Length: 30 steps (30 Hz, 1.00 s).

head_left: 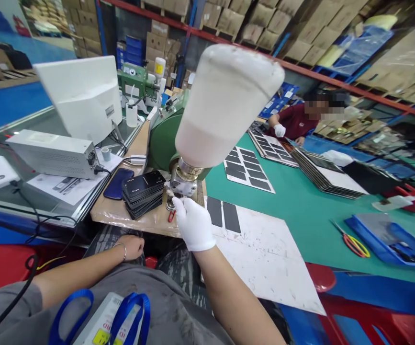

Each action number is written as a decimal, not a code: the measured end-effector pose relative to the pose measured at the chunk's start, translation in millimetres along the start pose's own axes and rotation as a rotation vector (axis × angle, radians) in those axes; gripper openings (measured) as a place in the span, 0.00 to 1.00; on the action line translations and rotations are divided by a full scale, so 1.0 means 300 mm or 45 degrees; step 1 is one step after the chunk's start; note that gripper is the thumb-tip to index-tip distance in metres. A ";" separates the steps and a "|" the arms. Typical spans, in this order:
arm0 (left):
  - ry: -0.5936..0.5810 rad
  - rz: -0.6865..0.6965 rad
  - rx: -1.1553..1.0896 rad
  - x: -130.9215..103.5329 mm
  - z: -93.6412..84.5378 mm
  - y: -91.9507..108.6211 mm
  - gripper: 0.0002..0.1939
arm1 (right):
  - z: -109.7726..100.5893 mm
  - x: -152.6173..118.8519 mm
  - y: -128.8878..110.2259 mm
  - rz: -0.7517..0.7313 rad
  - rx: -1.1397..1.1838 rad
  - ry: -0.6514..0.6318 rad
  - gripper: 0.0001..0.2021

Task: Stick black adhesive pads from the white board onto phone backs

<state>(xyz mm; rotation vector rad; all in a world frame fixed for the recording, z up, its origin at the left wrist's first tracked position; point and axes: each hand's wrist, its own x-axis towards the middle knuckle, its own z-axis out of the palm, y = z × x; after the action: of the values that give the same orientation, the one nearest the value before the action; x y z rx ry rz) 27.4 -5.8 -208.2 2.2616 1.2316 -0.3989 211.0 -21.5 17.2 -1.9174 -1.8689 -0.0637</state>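
My right hand (195, 224), in a white glove, reaches to the metal head (184, 184) at the front of a green machine (166, 136). Its thumb and fingers are drawn together just under that head; what they hold, if anything, is hidden. A large whitish bottle (225, 105), partly filled, stands tilted above the head. Bare and loosely curled, my left hand (132, 247) rests on my thigh. Left of the head is a stack of black rectangular plates (143, 194). Two dark rectangles (223, 215) lie on a white board (264, 254) to the right.
A phone (118, 183) lies beside the stack. Left stand a white monitor (81, 98) and a grey box (54, 153). On the green table (300, 206) are scissors (353, 242), a blue tray (390, 239) and stacked boards (325, 175). Another person (295, 120) works across it.
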 end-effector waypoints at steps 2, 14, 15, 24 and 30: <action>-0.001 -0.003 0.002 0.001 0.000 -0.005 0.13 | -0.002 -0.025 0.005 0.009 0.042 -0.063 0.23; 0.029 0.062 -0.008 -0.008 0.002 -0.011 0.13 | 0.140 -0.209 0.131 0.060 0.267 -0.701 0.16; 0.039 0.066 -0.011 -0.011 0.000 -0.010 0.12 | 0.167 -0.196 0.157 0.099 0.269 -0.694 0.13; 0.140 0.076 -0.018 -0.034 -0.027 0.008 0.10 | 0.373 0.056 0.339 0.547 0.312 -0.481 0.13; 0.148 0.061 -0.020 -0.037 -0.035 0.016 0.09 | 0.448 0.128 0.332 0.653 0.450 -0.453 0.13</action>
<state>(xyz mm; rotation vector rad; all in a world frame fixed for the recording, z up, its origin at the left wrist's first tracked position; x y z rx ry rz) 25.5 -9.5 -192.8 2.3246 1.2302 -0.2421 271.6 64.3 -118.3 -2.1737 -1.3949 0.7578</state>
